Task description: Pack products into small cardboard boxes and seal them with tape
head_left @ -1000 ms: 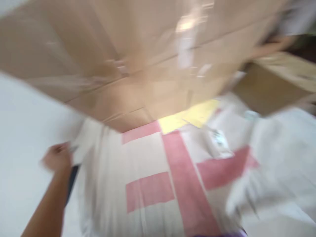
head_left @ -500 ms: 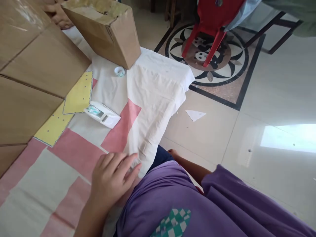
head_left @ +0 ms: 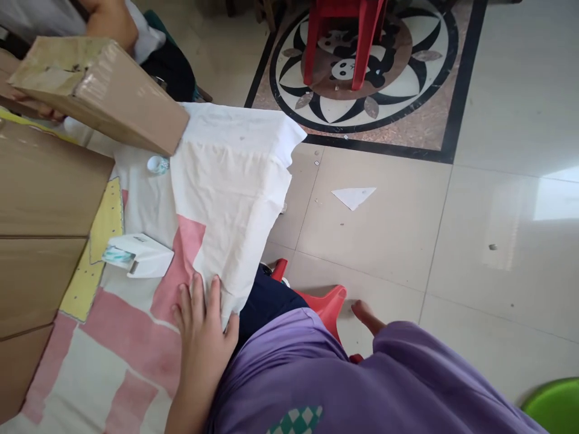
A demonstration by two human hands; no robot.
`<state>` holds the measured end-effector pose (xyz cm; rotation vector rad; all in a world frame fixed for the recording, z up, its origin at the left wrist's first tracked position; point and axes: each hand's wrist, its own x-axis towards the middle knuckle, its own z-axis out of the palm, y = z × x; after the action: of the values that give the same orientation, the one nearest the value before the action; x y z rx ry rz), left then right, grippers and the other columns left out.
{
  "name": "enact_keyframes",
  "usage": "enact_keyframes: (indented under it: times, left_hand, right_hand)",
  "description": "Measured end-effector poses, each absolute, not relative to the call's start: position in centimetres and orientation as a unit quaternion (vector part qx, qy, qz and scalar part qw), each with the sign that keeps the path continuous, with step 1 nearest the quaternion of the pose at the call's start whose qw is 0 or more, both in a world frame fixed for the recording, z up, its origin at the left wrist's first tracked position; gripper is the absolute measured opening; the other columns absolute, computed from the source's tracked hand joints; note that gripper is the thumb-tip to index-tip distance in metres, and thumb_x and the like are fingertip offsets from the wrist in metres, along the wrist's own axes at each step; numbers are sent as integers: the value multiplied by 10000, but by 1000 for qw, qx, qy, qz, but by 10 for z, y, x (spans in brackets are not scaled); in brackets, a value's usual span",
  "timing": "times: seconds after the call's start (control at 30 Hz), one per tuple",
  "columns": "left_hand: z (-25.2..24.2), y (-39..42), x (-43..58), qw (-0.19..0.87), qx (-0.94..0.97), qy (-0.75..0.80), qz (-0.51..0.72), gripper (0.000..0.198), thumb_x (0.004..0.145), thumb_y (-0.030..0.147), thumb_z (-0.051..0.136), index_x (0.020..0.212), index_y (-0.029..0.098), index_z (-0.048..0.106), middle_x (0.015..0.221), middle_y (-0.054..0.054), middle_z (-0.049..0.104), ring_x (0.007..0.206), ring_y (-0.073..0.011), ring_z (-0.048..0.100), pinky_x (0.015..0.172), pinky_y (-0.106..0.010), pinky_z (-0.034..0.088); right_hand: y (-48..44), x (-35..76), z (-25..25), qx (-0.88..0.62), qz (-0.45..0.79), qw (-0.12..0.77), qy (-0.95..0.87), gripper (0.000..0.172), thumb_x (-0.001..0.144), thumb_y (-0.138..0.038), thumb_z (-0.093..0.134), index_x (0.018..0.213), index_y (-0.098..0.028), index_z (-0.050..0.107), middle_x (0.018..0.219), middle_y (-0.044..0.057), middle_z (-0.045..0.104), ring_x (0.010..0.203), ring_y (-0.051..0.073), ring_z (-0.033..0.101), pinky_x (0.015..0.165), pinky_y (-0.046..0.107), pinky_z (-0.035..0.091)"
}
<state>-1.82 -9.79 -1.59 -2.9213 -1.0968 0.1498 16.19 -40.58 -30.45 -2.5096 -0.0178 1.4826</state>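
Note:
My left hand (head_left: 203, 331) rests on the near edge of the pink and white tablecloth (head_left: 221, 187), palm down and fingers spread, holding nothing. Just beyond its fingertips lies a small white plastic case (head_left: 149, 256) with a teal-patterned strip in its open end. Farther off, a small white ring-shaped roll (head_left: 158, 164) with teal marks sits beside a tilted cardboard box (head_left: 131, 96). Of my right arm, only a bit of skin shows past the purple sleeve; my right hand (head_left: 362, 310) hangs low over the floor, its fingers not discernible.
Large cardboard boxes (head_left: 40, 181) stand along the left, over yellow dotted sheets (head_left: 84, 289). Another person's arm (head_left: 111, 21) is behind the tilted box. A white paper triangle (head_left: 354, 196) lies on the floor. Red plastic chair legs (head_left: 362, 48) and a green basin (head_left: 554, 404) are also in view.
The view has swung, shifting the table leftward. My left hand has flattened, its fingers spread on the cloth. The tilted box leans more, and more of the other person shows.

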Motion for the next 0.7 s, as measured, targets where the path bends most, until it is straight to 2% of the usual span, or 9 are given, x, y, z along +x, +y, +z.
enact_keyframes:
  times: [0.13,0.23,0.33,0.43,0.57,0.63,0.7]
  left_hand:
    - [-19,-81,12,15,-946,-317,63,871,956,310,568,1674,182,92,1710,-243,188,1558,-523,172,1161,-794,242]
    - [-19,-63,43,16,-960,-273,66,904,946,314,555,1677,217,31,1719,-211,191,1571,-508,136,1164,-810,191]
    - [-18,-50,70,26,-965,-253,67,903,940,276,526,1675,230,4,1725,-199,178,1583,-494,100,1150,-825,189]
    - [-20,-46,82,37,-966,-246,69,910,917,217,518,1675,233,15,1727,-190,176,1591,-472,93,1166,-807,191]
    - [-24,-46,79,37,-969,-236,62,955,866,183,535,1676,233,31,1736,-173,152,1595,-468,73,1194,-793,142]
    - [-26,-46,76,35,-970,-234,61,996,829,165,544,1676,234,25,1746,-160,106,1591,-480,69,1192,-801,131]
    - [-30,-43,74,38,-971,-229,57,1030,797,150,557,1677,235,30,1750,-152,74,1587,-492,79,1185,-811,140]
  right_hand:
    - [-388,162,-346,-864,497,60,64,289,1008,-392,632,1242,-225,658,1281,82,657,1095,217,669,923,386,587]
    - [-357,170,-363,-890,446,47,80,325,1011,-420,610,1248,-199,642,1306,93,634,1143,240,635,983,444,548]
    - [-306,195,-372,-916,392,78,39,286,1032,-321,487,1222,-170,637,1307,133,610,1231,288,555,1033,484,452]
    - [-243,249,-380,-929,346,126,-40,376,997,-216,378,1276,-203,629,1398,149,569,1305,305,474,1060,451,384]
    - [-160,353,-396,-929,313,142,-136,485,970,-190,384,1419,-241,561,1634,90,377,1433,310,344,1143,462,327]
    - [-122,404,-404,-924,321,132,-161,491,963,-194,401,1426,-225,563,1706,94,241,1399,341,378,1090,484,390]
    - [-86,448,-411,-916,333,124,-183,552,968,-212,420,1518,-231,469,1738,110,115,1348,345,436,1018,479,457]
